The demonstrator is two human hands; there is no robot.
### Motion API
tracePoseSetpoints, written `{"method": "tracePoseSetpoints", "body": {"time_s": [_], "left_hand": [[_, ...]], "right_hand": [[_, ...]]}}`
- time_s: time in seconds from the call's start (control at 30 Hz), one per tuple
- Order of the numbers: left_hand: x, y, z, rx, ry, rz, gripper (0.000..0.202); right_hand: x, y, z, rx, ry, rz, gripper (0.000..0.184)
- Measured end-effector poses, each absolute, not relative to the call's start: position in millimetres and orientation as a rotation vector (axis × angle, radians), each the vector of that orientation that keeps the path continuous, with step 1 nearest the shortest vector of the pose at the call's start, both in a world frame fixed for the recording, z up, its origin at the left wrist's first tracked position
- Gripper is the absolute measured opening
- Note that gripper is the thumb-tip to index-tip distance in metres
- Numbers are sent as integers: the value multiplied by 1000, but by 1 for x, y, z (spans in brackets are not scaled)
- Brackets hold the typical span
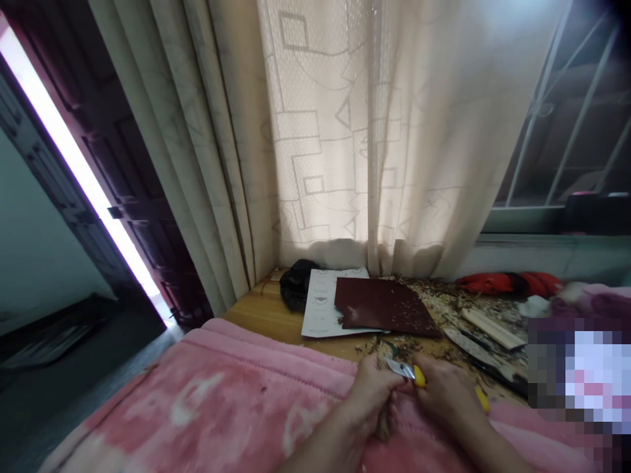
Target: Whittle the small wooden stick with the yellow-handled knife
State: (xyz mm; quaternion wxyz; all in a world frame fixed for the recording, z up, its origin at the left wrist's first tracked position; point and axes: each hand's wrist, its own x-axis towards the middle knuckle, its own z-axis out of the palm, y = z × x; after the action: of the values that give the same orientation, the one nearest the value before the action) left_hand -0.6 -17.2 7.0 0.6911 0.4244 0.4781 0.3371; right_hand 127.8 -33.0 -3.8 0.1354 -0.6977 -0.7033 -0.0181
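My left hand (372,394) is shut around a small piece of wood (383,427), which sticks out above and below the fist. My right hand (446,394) grips a yellow-handled utility knife (419,376), its handle running out past the hand to the right. The knife's steel blade (398,368) lies against the wood at my left thumb. Both hands rest over a pink fleece blanket (197,394) spread across my lap. Part of the wood is hidden by my fingers.
A wooden table (261,315) ahead holds a dark red sandpaper sheet (384,307), a printed paper (320,309), a black bag (296,284), scattered wood shavings (458,309), a wooden strip (493,328) and red cloth (507,284). A curtain (345,131) hangs behind it.
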Motion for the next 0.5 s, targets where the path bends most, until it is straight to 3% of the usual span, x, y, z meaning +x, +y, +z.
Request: {"method": "tracePoseSetpoints", "body": {"time_s": [0.5], "left_hand": [[-3, -15, 1, 1018, 890, 744, 13]], "right_hand": [[126, -32, -4, -2005, -2015, -66, 14]]}}
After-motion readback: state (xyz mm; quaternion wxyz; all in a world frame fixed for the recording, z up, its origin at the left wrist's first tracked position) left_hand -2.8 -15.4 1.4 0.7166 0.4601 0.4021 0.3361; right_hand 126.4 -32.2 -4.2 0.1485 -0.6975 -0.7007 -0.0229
